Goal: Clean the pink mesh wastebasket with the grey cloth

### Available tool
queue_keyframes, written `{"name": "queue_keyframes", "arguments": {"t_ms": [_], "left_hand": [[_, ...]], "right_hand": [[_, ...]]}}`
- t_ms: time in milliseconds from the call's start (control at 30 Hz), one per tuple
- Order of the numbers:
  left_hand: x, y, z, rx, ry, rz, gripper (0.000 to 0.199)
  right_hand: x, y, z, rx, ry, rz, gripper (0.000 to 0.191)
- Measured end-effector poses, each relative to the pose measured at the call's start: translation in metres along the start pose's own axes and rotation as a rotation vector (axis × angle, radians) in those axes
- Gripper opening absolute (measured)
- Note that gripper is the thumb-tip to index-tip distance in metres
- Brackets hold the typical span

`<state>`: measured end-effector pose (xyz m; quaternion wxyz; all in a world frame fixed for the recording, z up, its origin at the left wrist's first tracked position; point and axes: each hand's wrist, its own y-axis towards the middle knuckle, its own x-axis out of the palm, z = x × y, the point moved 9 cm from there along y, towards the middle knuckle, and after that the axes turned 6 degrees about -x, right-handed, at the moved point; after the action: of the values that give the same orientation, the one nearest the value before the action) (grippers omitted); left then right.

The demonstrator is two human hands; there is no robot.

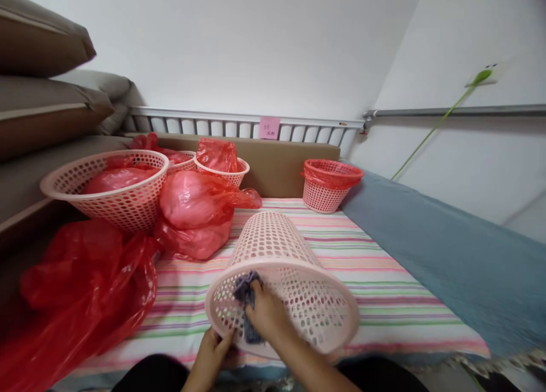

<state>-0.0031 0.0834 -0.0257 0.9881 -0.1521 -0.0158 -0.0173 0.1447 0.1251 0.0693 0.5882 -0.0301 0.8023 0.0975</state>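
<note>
In the head view, the right hand (265,311) is pinching a crumpled, dark grey-blue knitted-looking cloth (249,306) between thumb and fingers inside a pale pink basket (273,241) of perforated plastic, a tapering round tub lying on its side on a striped cloth cover (375,278). The left hand (212,346) is gripping the basket's lower rim, thumb seemingly inside, though blur is softening this. Four more perforated baskets are standing behind, three at left and one at right, the latter (326,190) wearing a glossy red plastic liner (335,174).
</note>
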Motion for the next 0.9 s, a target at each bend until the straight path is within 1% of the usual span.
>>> {"name": "queue_keyframes", "arguments": {"t_ms": [133, 200, 300, 400, 467, 533, 600, 667, 733, 800, 867, 900], "left_hand": [[0.003, -0.005, 0.012, 0.021, 0.009, -0.022, 0.048], [0.006, -0.006, 0.018, 0.027, 0.01, -0.036, 0.045], [0.008, -0.007, 0.023, 0.028, 0.01, -0.045, 0.043], [0.009, -0.007, 0.023, 0.021, 0.014, -0.043, 0.042], [0.008, -0.007, 0.021, 0.013, 0.02, -0.032, 0.042], [0.007, -0.007, 0.018, 0.01, 0.023, -0.018, 0.042], [0.006, -0.007, 0.015, 0.014, 0.021, -0.003, 0.043], [0.005, -0.006, 0.012, 0.018, 0.017, 0.014, 0.046], [0.004, -0.006, 0.01, 0.024, 0.022, 0.029, 0.048], [0.003, -0.006, 0.015, 0.063, 0.035, 0.045, 0.047], [0.002, -0.008, 0.023, 0.12, 0.054, 0.063, 0.047], [0.001, -0.009, 0.027, 0.144, 0.066, 0.072, 0.046]], "right_hand": [[-0.02, 0.065, 0.018, 0.01, 0.009, 0.089, 0.041], [-0.027, 0.092, 0.028, -0.012, 0.011, 0.126, 0.04], [-0.032, 0.113, 0.039, -0.041, 0.012, 0.159, 0.044], [-0.033, 0.116, 0.041, -0.06, 0.011, 0.14, 0.045], [-0.03, 0.108, 0.041, -0.047, 0.011, 0.088, 0.045], [-0.023, 0.091, 0.04, 0.0, 0.01, 0.018, 0.048], [-0.015, 0.064, 0.037, 0.048, 0.009, -0.045, 0.047], [-0.008, 0.028, 0.027, 0.058, 0.005, -0.077, 0.042], [0.0, -0.009, 0.013, 0.021, -0.005, -0.096, 0.045], [0.008, -0.042, 0.001, -0.02, 0.009, -0.123, 0.043], [0.011, -0.064, -0.006, -0.034, 0.024, -0.129, 0.042], [0.01, -0.069, -0.007, -0.034, 0.028, -0.128, 0.042]]}}
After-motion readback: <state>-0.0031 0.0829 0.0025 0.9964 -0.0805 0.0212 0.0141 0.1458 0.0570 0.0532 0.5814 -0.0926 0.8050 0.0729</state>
